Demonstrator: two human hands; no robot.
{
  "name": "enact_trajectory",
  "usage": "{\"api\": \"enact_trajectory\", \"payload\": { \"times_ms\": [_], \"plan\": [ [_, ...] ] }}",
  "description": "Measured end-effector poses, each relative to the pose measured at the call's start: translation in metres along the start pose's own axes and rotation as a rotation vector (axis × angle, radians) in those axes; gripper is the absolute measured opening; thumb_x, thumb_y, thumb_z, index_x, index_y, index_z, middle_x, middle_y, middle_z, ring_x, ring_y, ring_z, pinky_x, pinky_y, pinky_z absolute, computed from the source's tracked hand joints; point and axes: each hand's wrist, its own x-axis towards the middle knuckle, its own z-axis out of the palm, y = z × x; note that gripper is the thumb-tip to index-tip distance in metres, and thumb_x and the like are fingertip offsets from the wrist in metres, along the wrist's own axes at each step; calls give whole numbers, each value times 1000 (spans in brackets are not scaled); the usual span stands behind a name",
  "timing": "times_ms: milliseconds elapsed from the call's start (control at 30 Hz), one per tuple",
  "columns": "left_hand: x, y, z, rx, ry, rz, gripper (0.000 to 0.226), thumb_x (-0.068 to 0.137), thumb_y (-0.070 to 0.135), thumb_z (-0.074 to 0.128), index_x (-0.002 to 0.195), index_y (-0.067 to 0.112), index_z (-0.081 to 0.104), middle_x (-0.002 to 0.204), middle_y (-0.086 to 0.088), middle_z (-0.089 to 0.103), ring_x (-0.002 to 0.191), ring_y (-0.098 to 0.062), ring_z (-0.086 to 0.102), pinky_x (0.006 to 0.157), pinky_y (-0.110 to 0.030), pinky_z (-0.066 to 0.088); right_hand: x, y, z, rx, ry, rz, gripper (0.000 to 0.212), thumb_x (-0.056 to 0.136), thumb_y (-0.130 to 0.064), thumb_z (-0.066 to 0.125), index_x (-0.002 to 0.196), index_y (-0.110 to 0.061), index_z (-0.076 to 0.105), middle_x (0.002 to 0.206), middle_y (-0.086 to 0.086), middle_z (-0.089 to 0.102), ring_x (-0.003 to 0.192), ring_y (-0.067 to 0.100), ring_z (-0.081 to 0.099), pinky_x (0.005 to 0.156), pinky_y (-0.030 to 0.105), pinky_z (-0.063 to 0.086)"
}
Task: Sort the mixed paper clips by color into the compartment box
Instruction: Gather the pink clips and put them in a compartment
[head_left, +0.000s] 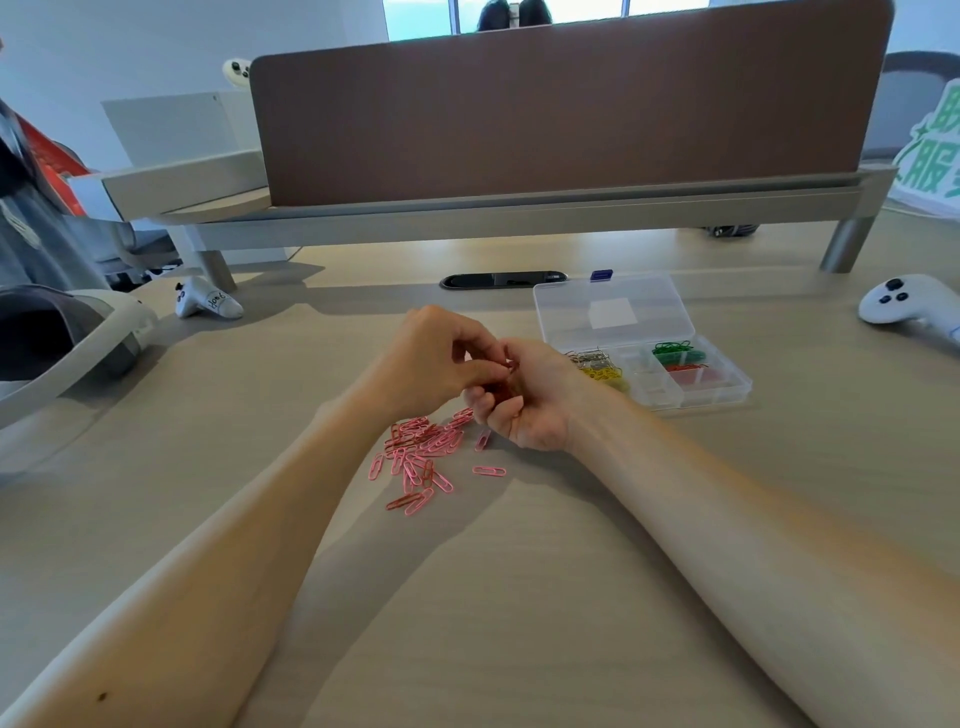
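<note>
Pink paper clips on pale wood-grain surface; at 2 o'clock, clear compartment box with green clips, red clips, yellow clips, silver clips; brown divider at 12 o'clock

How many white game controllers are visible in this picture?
3. The left controller lies on the desk, the right controller right of the compartment box, the far controller behind the brown divider. More may be hidden.

The green-and-white sign at the right edge shows the character 服; its other characters are cut off. Handwriting on the left white controller is unreadable.
</note>
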Motion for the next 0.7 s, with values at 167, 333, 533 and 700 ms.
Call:
{"api": "enact_trajectory", "payload": {
  "times_ms": [167,333,533,700],
  "plan": [
    [0,-2,0,-34,31,-8,9,79,21,76,88,22,77,78,8,73,68,-21,63,65,-29,53,2,-1,-3,42,-30,21,35,95,-25,39,63,-11,46,55,4,44,38,7,40,23,12,22],
    [-7,-12,-15,-31,117,-34,5,84,18,71,85,23,71,76,11,67,66,-4,58,63,-10,45,1,-1,-3,85,4,9,41,97,-26,39,60,-12,46,49,-1,37,31,5,30,23,12,17],
    [-32,-43,-32,119,-166,-242,6,77,26,77,81,23,75,74,10,69,64,1,56,61,-12,41,2,0,0,-5,44,-43,41,100,-30,38,61,-19,37,45,-6,28,29,4,19,23,13,11],
    [-35,-47,-29,217,-280,-277,7,77,25,79,81,22,75,70,16,64,62,8,55,56,-4,39,1,1,2,-14,51,-72,40,101,-29,37,62,-18,38,45,-5,29,30,4,19,25,12,11]
  ]
}}
